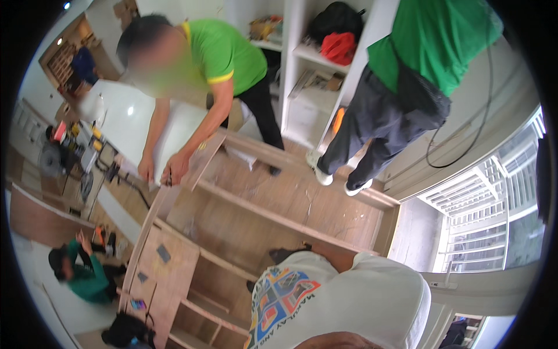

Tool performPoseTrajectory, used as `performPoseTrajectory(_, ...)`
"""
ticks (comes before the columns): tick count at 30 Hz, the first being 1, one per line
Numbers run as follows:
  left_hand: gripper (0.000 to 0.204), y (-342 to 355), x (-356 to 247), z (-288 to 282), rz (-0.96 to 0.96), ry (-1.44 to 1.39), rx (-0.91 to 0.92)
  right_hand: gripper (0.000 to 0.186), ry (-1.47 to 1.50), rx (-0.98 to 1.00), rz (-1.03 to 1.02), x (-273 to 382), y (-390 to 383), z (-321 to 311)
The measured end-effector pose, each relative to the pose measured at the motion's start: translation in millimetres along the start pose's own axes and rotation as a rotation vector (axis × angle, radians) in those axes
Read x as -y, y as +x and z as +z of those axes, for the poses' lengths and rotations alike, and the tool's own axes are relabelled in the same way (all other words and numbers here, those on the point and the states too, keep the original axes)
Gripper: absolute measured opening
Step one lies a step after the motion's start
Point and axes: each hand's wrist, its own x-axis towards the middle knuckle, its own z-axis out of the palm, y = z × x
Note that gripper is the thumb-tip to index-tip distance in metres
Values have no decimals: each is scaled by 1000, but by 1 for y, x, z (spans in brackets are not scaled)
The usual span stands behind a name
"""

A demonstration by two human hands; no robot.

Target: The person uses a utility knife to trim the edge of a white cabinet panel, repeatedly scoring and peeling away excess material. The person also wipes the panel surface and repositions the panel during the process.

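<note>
Neither my left hand nor my right hand shows. A white T-shirt (372,302) with a colourful print fills the lower middle. Beside its sleeve is part of a bare arm (334,255), with the hand hidden; whose arm it is I cannot tell. Just beyond lies a large wooden frame (279,212) with crosspieces, through which a wood-toned floor shows. At its far left corner a co-worker in a bright green shirt (224,52) bends over. This person's hands (177,166) are close together at the frame's edge, around a small dark object too small to name.
Another person in dark grey trousers (372,116) stands by the far rail. White shelves (314,99) hold bags. A crouching person (87,273) is at the left. Small dark pieces (163,253) lie on a plywood panel (174,273). Tools and a fan (53,160) crowd the left.
</note>
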Motion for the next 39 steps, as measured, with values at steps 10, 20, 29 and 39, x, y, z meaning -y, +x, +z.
performPoseTrajectory(10, 20, 48, -108, 4, 109, -96, 93, 40, 163, 43, -91, 52, -9, 32)
performPoseTrajectory(20, 16, 60, -130, 7, 96, -153, 133, 41, 193, 29, -77, 44, -10, 28)
performPoseTrajectory(29, 13, 54, -49, -10, -75, -372, 76, 42, 116, 40, -38, 10, -7, 33)
performPoseTrajectory(39, 14, -16, 54, -39, -150, -901, -3, 44, 4, 27, -233, 70, 8, 43)
